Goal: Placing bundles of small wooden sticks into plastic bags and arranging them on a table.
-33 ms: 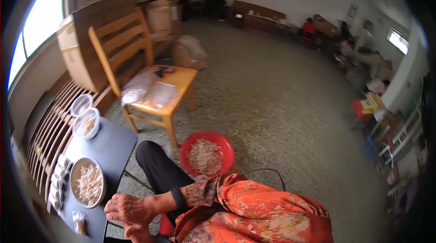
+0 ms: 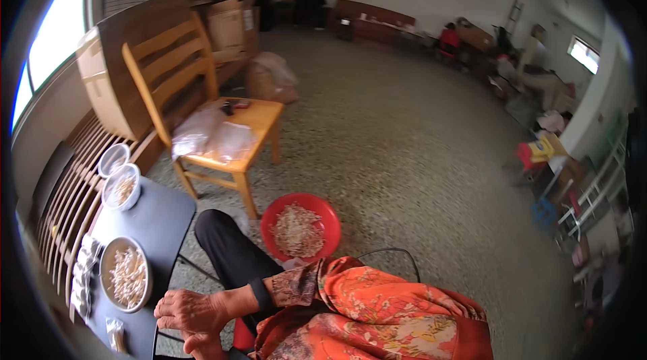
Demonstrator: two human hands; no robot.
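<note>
My right hand, with a dark band at its wrist, reaches across from the right beside the grey table. Its fingers are bent and closed together; what they hold, if anything, is hidden. Just below and partly covered by it is my left hand, cut by the lower edge, its fingers out of sight. Left of the hands, a round bowl of short, pale, thin sticks stands on the table. Nearer me lies a small clear bag of sticks. A row of white packets lines the table's left side.
Two clear plastic tubs stand at the table's far end, the nearer with sticks inside. A red basin of similar sticks rests on the floor past my knee. Beyond stands a wooden chair bearing plastic bags.
The whole scene sits slightly further left in the picture, as the view has turned a little. My hands keep nearly the same pose and place.
</note>
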